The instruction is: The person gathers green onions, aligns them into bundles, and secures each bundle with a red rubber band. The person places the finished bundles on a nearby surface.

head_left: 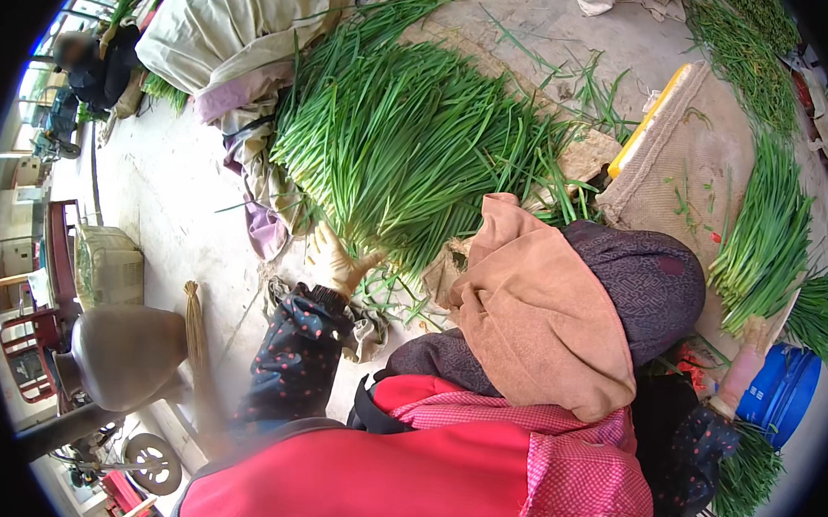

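My left hand [336, 259], in a pale glove, has its fingers apart at the cut ends of a large heap of long green leaves [400, 144], which look like garlic chives. Nothing shows in its grasp. Far to the right, my right hand [748, 357] reaches to the pale lower ends of another bunch of chives [768, 223]. A thin pale strip stands beside its fingers, and I cannot tell whether the hand grips either. A brown cloth [539, 309] covers my knee, over dark patterned trousers [639, 293].
A mesh-covered board with a yellow edge [650, 120] leans at right. Nearby are a blue bucket [779, 394] and more chives [742, 58]. A cloth-covered bundle [251, 21] lies at upper left, with another person [102, 65] beyond. Left are a plastic crate [108, 265] and a vehicle wheel [152, 463].
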The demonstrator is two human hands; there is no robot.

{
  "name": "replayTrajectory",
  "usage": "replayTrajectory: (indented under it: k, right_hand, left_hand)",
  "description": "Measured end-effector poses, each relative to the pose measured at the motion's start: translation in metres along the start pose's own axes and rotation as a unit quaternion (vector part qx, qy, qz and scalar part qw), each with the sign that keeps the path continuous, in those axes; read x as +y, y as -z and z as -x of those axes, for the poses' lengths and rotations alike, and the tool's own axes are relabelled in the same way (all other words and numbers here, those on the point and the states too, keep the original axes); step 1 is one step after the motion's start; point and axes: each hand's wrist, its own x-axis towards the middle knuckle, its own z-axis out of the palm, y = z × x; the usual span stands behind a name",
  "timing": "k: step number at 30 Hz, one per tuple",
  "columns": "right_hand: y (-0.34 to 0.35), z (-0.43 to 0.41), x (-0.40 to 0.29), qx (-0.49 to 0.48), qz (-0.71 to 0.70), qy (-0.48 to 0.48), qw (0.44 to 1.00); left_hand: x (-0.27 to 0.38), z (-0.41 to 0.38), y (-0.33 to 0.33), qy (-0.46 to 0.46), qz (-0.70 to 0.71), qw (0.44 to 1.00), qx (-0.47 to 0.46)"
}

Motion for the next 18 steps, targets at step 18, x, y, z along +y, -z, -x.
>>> replayTrajectory:
  k: [18]
  right_hand:
    - [-0.051,0.037,-0.122,-0.172,-0.306,-0.234,0.907]
  left_hand:
    - [0.062,-0.095,0.009,0.0,-0.03,0.994,-0.107]
